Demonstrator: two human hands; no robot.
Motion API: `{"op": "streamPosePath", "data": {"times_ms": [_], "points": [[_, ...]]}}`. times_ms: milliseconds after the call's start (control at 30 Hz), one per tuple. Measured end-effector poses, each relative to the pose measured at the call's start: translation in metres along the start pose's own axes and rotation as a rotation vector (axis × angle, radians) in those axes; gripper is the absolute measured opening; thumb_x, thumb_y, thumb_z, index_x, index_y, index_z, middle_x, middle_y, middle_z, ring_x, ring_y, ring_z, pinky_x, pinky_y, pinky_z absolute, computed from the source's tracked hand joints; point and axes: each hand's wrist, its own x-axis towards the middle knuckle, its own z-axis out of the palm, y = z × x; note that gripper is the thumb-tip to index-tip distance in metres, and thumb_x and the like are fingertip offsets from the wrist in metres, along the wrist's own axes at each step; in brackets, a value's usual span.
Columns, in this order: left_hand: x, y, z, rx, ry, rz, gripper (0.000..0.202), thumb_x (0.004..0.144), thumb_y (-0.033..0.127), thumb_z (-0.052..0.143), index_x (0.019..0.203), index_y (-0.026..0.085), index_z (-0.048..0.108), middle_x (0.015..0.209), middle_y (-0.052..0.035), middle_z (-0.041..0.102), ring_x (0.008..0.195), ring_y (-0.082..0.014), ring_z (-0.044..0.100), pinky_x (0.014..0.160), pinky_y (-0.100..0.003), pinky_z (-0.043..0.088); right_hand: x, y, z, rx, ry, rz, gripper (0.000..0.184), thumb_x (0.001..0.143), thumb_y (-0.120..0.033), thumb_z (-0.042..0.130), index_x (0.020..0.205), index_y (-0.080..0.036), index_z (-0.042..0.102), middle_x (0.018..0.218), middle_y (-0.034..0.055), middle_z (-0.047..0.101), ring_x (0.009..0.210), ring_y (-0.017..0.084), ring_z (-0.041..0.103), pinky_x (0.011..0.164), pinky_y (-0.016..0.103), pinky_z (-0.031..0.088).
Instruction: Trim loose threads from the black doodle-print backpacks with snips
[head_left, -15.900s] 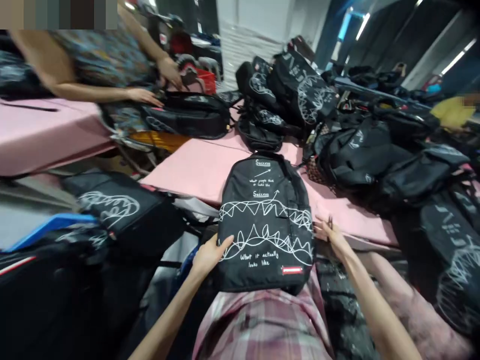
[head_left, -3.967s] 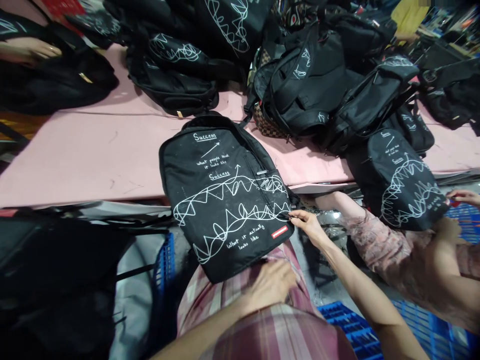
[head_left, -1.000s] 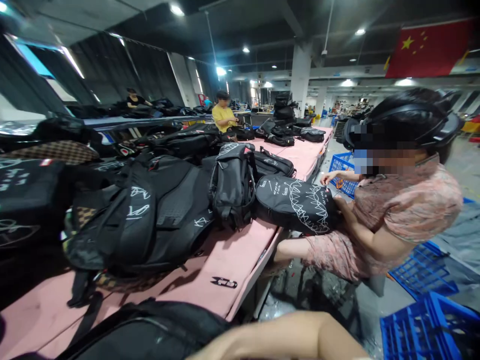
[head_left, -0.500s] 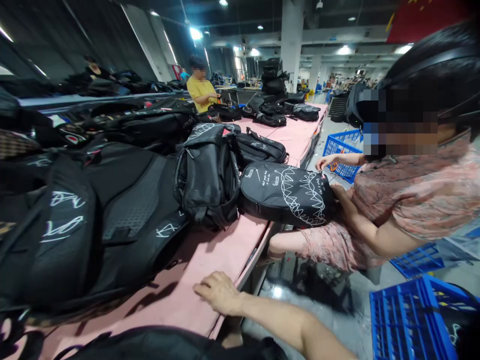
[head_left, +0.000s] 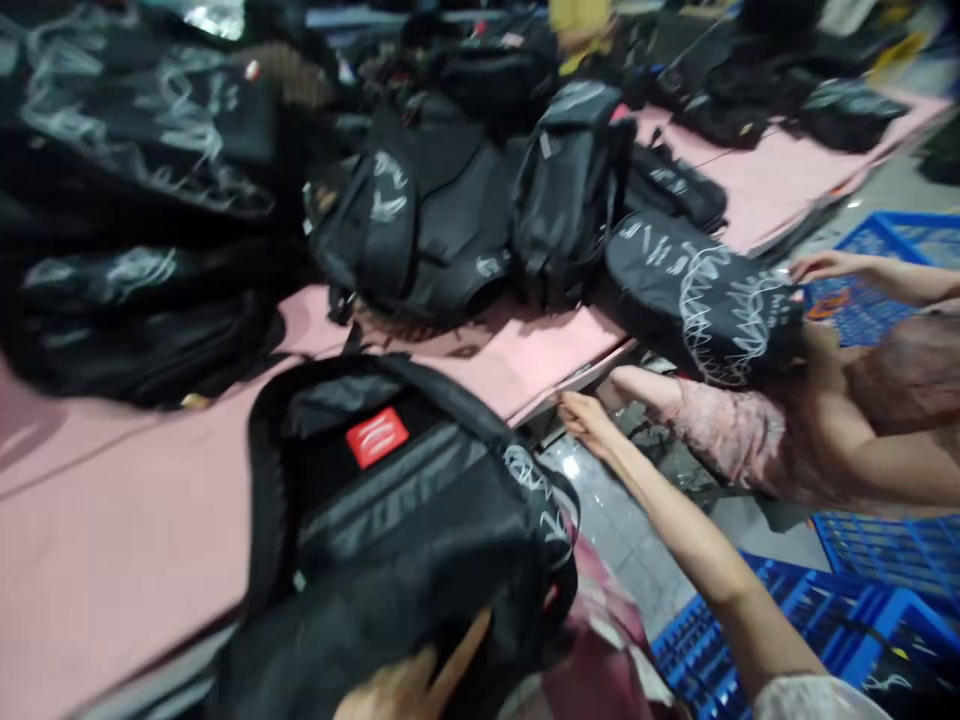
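Where my black fabric backpack (head_left: 390, 560) lies: open, by the pink-topped table (head_left: 112, 540).
Left hand (head_left: 405, 685): mine, upon it, one finger extended; grip unclear.
Right hand (head_left: 587, 422): curled near the table; hold unclear.

The left hand (head_left: 409, 683) lies on an open black backpack (head_left: 420, 555).

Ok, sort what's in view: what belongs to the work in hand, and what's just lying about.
Seemingly in the work:
the open backpack, with the left hand at it
its red label
the pink table, with the right hand at its edge

Seemingly lying about:
the other backpacks on the table
the blue crates on the floor
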Motion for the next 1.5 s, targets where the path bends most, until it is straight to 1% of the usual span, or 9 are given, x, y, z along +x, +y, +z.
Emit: {"op": "streamPosePath", "data": {"times_ms": [133,267,500,800,933,1067,1167,1300,1500], "points": [[-0.036,0.021,0.017,0.07,0.04,-0.107,0.078,0.071,0.001,0.044,0.139,0.032,0.024,0.073,-0.0004,0.054,0.063,-0.0167,0.054,0.06,-0.031,0.047,-0.08,0.003,-0.006,0.028,0.081,0.03,0.033,0.071,-0.048,0.065,0.075,-0.016,0.055,0.047,-0.0119,0.02,0.038,0.003,0.014,0.038,0.018,0.012],[-0.039,0.027,0.019,0.255,0.263,-0.038,0.08,0.072,-0.004,0.038,0.142,0.024,0.013,0.073,0.0002,0.051,0.06,-0.0144,0.051,0.059,-0.029,0.044,-0.133,-0.005,0.017,-0.323,-0.047,0.065,0.038,0.079,-0.051,0.053,0.082,-0.014,0.061,0.053,-0.0047,0.045,0.041,0.006,0.034,0.042,0.02,0.025],[-0.044,0.034,0.025,0.291,0.273,-0.066,0.069,0.077,-0.001,0.036,0.141,0.024,0.022,0.069,0.0003,0.046,0.06,-0.0144,0.047,0.057,-0.028,0.039,-0.134,0.001,0.076,-0.604,-0.046,-0.038,0.03,0.069,-0.04,0.061,0.058,-0.016,0.048,0.055,-0.0054,0.04,0.054,0.008,0.035,0.051,0.021,0.026],[-0.128,0.009,0.06,-0.047,0.453,0.081,0.04,0.085,0.008,0.038,0.121,0.021,0.051,0.119,-0.0053,0.058,0.112,-0.0164,0.051,0.098,-0.035,0.04,-0.128,0.029,0.065,-0.201,-0.039,0.304,0.042,0.052,-0.04,0.075,0.072,-0.018,0.046,0.05,-0.0109,0.029,0.039,0.002,0.017,0.04,0.021,0.009],[-0.145,0.003,0.034,-0.276,0.626,-0.113,0.03,0.087,0.012,0.039,0.11,0.019,0.058,0.108,-0.0047,0.065,0.104,-0.0123,0.058,0.089,-0.023,0.047,-0.118,0.033,0.062,-0.189,-0.041,0.309,0.044,0.052,-0.042,0.078,0.072,-0.018,0.048,0.049,-0.0115,0.026,0.039,0.002,0.015,0.04,0.021,0.01],[-0.104,-0.048,-0.029,-0.46,0.907,-0.531,0.025,0.088,0.025,0.041,0.099,0.019,0.062,0.103,-0.0041,0.066,0.099,-0.0156,0.06,0.092,-0.03,0.046,-0.119,0.034,0.07,-0.239,-0.095,0.294,0.041,0.055,-0.044,0.077,0.066,-0.018,0.047,0.05,-0.0096,0.03,0.04,0.003,0.018,0.041,0.021,0.012],[-0.038,-0.097,-0.06,-0.576,0.67,-0.478,0.035,0.087,0.037,0.039,0.103,0.016,0.062,0.108,-0.0053,0.065,0.099,-0.0171,0.059,0.091,-0.03,0.044,-0.128,0.036,0.077,-0.32,-0.103,0.268,0.041,0.056,-0.046,0.075,0.062,-0.018,0.045,0.051,-0.0073,0.036,0.041,0.004,0.022,0.041,0.021,0.013],[0.031,-0.114,-0.04,-0.6,0.105,-0.322,0.04,0.088,0.035,0.033,0.11,0.015,0.06,0.113,-0.007,0.063,0.102,-0.0198,0.058,0.089,-0.029,0.043,-0.137,0.03,0.065,-0.5,-0.115,0.182,0.038,0.061,-0.05,0.068,0.061,-0.018,0.046,0.053,-0.0032,0.045,0.045,0.008,0.032,0.044,0.022,0.022],[0.018,-0.068,0.003,-0.52,0.035,-0.268,0.042,0.09,0.037,0.03,0.126,0.025,0.049,0.124,-0.0045,0.057,0.11,-0.0216,0.055,0.088,-0.033,0.043,-0.1,-0.035,0.066,-1.024,-0.065,-0.205,0.029,0.077,-0.045,0.053,0.07,-0.018,0.061,0.07,0.0034,0.062,0.068,0.02,0.055,0.064,0.028,0.04]]}}
